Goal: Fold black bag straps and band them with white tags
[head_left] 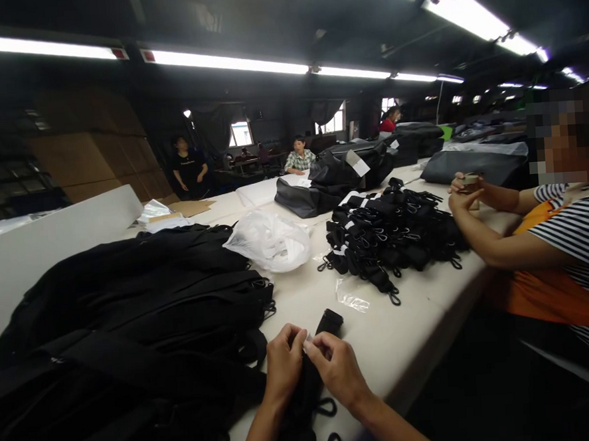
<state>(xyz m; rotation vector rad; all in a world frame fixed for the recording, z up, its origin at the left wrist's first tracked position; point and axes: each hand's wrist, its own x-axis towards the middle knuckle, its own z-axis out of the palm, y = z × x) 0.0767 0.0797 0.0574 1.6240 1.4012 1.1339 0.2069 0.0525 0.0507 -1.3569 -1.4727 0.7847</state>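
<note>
Grip closed at the fingertips, the left hand (284, 355) and the right hand (339, 367) meet over a small whitish piece (308, 340), pinched between them on the near side of a white plastic bag (270, 240). The piece looks thin, light and easily creased, perhaps slick, best held by its edges; its exact shape is hidden by the fingers. Directly under the hands, also nearer than the bag, a folded black strap (329, 321) lies on the pale surface (303, 293). It appears to be soft but sturdy webbing, light and not fragile, with its bundled far end the firmest place to take hold; dark hooks (326, 407) at the near end look hard and likely to swing.

A clear plastic wrapper (353, 295) rests to the near right of the bag, and a heap of black straps (385, 231) spreads to its right. Dark fabric goods (145, 309) sprawl to its left. Beyond it, a black bag (322, 179) bears a pale tag (357, 163), its print illegible. Also beyond it, lettering on a standing person's dark shirt (190, 165) is too small to read. No brand can be made out.
</note>
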